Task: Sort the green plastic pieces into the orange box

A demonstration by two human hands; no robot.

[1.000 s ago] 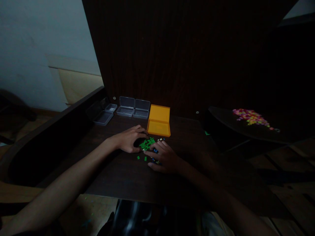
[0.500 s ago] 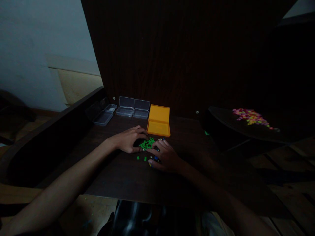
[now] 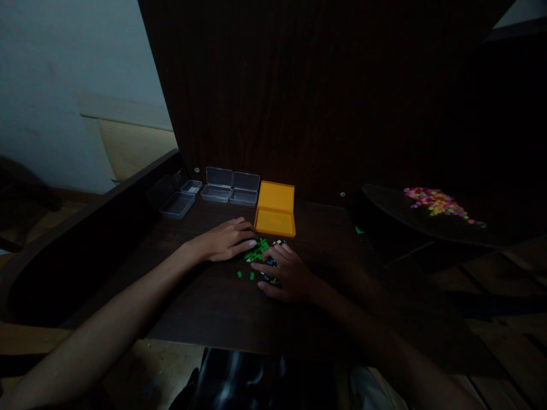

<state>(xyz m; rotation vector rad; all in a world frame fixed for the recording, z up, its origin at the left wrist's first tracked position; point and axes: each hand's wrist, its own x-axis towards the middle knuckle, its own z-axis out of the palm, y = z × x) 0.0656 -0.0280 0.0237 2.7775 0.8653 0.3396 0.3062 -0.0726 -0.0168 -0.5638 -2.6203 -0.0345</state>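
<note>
A small heap of green building bricks [image 3: 257, 250] lies on the dark wooden table [image 3: 205, 319]. My left hand [image 3: 228, 240] rests along the heap's left side, its fingers stretched out and its thumb over the green bricks. To the right, my right hand [image 3: 284, 272] is spread over a group of mixed bricks [image 3: 270, 263], blue, white and yellowish, partly hidden under the fingers. Its fingertips touch the edge where the two groups meet. Two loose green bricks [image 3: 252, 276] lie apart, in front of the heap. Neither hand shows anything gripped.
An open yellow box [image 3: 276, 222] stands behind the heap. Left of it are open clear plastic boxes [image 3: 216, 193], with another clear box [image 3: 178, 205] near the side panel. Many pink and yellow beads [image 3: 436, 202] lie on a dark shelf at right. A dark panel rises behind.
My left thumb has moved up and right onto the green bricks. My right fingers have spread a little, showing more of the mixed bricks. The boxes stay in place.
</note>
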